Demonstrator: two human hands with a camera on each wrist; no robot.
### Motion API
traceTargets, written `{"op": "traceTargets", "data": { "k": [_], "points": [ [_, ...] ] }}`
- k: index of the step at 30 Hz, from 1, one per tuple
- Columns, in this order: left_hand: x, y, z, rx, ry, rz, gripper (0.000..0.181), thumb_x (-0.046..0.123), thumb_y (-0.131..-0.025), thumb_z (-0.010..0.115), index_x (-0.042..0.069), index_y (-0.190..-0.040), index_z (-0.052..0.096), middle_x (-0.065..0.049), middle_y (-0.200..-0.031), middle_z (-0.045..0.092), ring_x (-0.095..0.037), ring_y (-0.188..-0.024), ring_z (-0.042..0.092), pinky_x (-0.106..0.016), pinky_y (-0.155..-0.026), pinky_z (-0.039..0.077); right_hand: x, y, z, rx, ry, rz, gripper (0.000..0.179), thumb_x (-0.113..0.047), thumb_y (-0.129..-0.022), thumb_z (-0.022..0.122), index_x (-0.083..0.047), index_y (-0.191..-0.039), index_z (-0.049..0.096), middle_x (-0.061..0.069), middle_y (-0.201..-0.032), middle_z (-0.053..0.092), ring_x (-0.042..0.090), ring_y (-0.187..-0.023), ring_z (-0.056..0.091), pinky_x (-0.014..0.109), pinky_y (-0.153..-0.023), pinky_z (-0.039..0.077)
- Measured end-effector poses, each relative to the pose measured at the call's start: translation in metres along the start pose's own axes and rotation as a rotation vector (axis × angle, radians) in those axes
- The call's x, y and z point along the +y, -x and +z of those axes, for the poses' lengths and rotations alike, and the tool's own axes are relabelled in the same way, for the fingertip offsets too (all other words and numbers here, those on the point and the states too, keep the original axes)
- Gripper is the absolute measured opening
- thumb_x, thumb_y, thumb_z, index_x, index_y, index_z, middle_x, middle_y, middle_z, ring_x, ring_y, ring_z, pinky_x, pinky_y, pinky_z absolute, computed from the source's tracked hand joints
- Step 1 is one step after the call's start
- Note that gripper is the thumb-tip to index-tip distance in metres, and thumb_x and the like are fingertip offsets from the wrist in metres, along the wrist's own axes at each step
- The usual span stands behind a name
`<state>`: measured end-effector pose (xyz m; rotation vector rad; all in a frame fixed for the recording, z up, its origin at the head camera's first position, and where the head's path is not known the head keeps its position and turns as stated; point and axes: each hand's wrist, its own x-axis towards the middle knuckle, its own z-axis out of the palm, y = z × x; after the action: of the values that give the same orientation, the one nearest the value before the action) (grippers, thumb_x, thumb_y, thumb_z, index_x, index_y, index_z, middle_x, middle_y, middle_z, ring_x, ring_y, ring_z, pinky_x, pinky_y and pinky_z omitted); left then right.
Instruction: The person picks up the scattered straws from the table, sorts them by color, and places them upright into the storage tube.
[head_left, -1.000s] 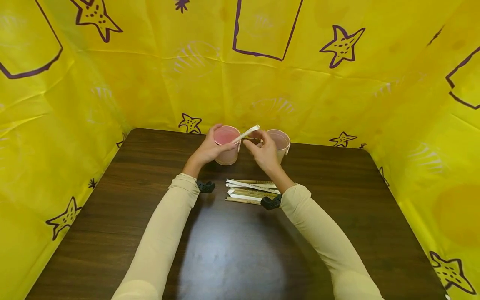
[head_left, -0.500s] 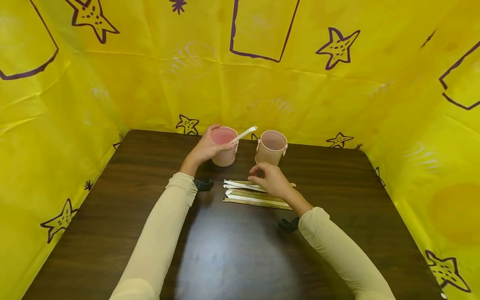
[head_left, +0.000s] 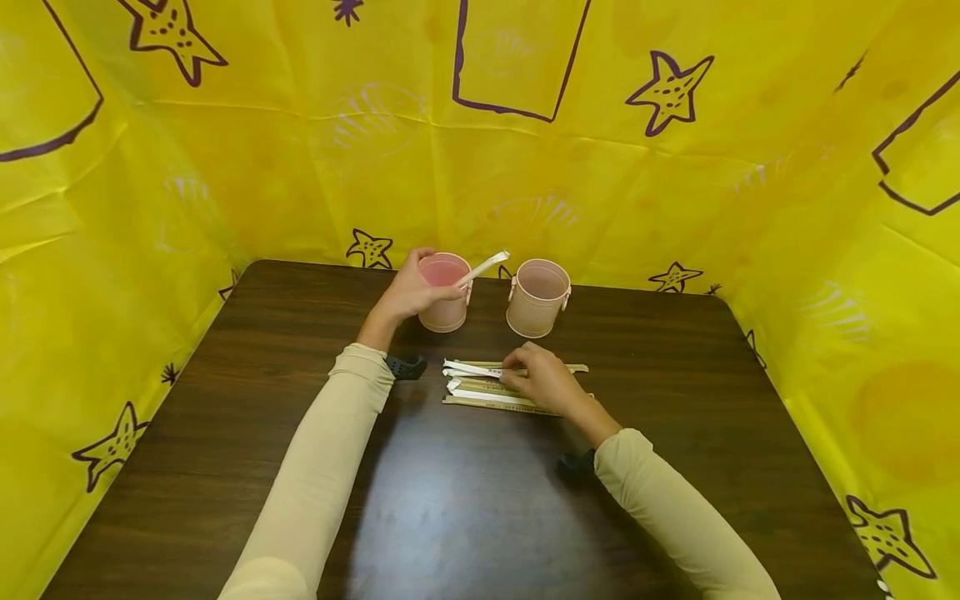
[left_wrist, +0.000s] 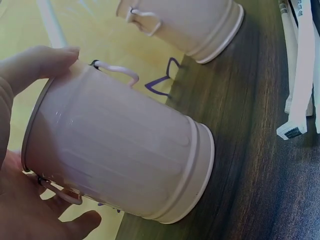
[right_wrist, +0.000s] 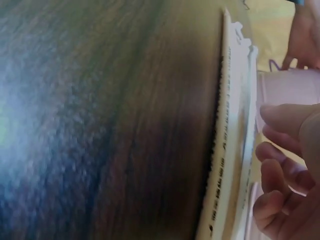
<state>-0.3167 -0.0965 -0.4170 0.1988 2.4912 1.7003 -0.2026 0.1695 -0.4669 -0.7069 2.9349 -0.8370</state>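
My left hand (head_left: 408, 290) grips a pink pail-shaped cup (head_left: 444, 315) with small loop handles, thumb near its rim and fingers around the far side. A white paper-wrapped stick (head_left: 489, 265) leans out of this cup, close beside the thumb. My right hand (head_left: 551, 381) is over several paper-wrapped sticks (head_left: 480, 393), white and brown with printing, lying side by side on the table. In the right wrist view, its bent fingers (right_wrist: 272, 175) are beside the wrapped sticks (right_wrist: 227, 150), with nothing visible between the thumb and index finger.
A second pink cup (head_left: 536, 312) with loop handles stands upright to the right of the first. The dark wood-grain table (head_left: 465, 500) has rounded far corners. A yellow printed cloth (head_left: 480, 183) hangs behind and along both sides.
My right hand has moved from between the two cups down toward me to the wrapped sticks. My left hand stays on its cup. The view has shifted slightly.
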Motion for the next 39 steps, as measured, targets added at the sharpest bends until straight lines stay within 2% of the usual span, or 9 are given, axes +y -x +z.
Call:
{"op": "traceTargets", "data": {
  "k": [9,14,19,23,28,33,39],
  "points": [
    [-0.002,-0.002,0.002,0.018,0.006,0.014,0.109,0.029,-0.072,0.093,0.007,-0.156,0.027,-0.021,-0.149,0.045,-0.035,-0.134,0.049,-0.05,-0.117,0.039,0.001,-0.006,0.008,-0.01,0.05,-0.02,0.013,-0.024,-0.093,0.076,-0.014,-0.101,0.077,0.001,-0.097,0.066,0.018,-0.091,0.068,0.037,-0.082,0.057],
    [-0.002,-0.004,0.004,0.043,-0.022,0.041,0.11,0.038,-0.071,0.093,0.01,-0.158,0.031,-0.018,-0.155,0.041,-0.035,-0.137,0.048,-0.051,-0.117,0.039,0.001,-0.007,0.005,-0.024,0.031,-0.013,0.01,-0.023,-0.093,0.076,-0.014,-0.098,0.074,0.0,-0.098,0.067,0.018,-0.092,0.069,0.037,-0.084,0.057],
    [-0.006,-0.006,0.006,0.078,-0.057,0.068,0.103,0.045,-0.072,0.091,0.016,-0.156,0.038,-0.016,-0.157,0.04,-0.035,-0.139,0.045,-0.054,-0.116,0.039,0.001,-0.007,0.0,-0.034,0.003,-0.019,0.009,-0.021,-0.093,0.076,-0.014,-0.096,0.072,0.001,-0.097,0.071,0.018,-0.092,0.069,0.038,-0.084,0.057],
    [-0.011,-0.008,0.008,0.092,-0.031,0.076,0.1,0.042,-0.072,0.092,0.015,-0.154,0.042,-0.016,-0.154,0.045,-0.035,-0.137,0.048,-0.053,-0.116,0.039,0.0,-0.007,-0.006,-0.062,-0.022,-0.013,0.009,-0.019,-0.092,0.077,-0.013,-0.095,0.071,0.001,-0.094,0.073,0.017,-0.089,0.069,0.036,-0.082,0.057],
    [-0.014,-0.009,0.008,0.077,0.012,0.072,0.1,0.039,-0.071,0.094,0.016,-0.154,0.043,-0.016,-0.149,0.052,-0.034,-0.132,0.052,-0.052,-0.114,0.041,0.001,-0.004,-0.014,-0.083,-0.056,-0.036,0.008,-0.015,-0.092,0.075,-0.012,-0.099,0.072,0.0,-0.093,0.073,0.015,-0.089,0.067,0.034,-0.082,0.056],
    [-0.015,-0.009,0.007,0.046,0.018,0.054,0.1,0.04,-0.07,0.094,0.018,-0.153,0.043,-0.015,-0.144,0.055,-0.033,-0.13,0.054,-0.051,-0.113,0.042,0.001,-0.002,-0.025,-0.037,-0.06,-0.094,0.012,-0.013,-0.095,0.072,-0.011,-0.106,0.073,0.002,-0.094,0.071,0.015,-0.088,0.064,0.035,-0.081,0.054],
    [-0.016,-0.011,0.006,0.038,0.013,0.061,0.099,0.037,-0.071,0.094,0.017,-0.153,0.042,-0.016,-0.142,0.056,-0.033,-0.128,0.055,-0.051,-0.112,0.043,-0.006,-0.004,-0.047,0.107,-0.148,-0.098,0.012,-0.015,-0.096,0.072,-0.009,-0.105,0.073,0.005,-0.098,0.069,0.017,-0.081,0.061,0.031,-0.073,0.053]
  ]
}}
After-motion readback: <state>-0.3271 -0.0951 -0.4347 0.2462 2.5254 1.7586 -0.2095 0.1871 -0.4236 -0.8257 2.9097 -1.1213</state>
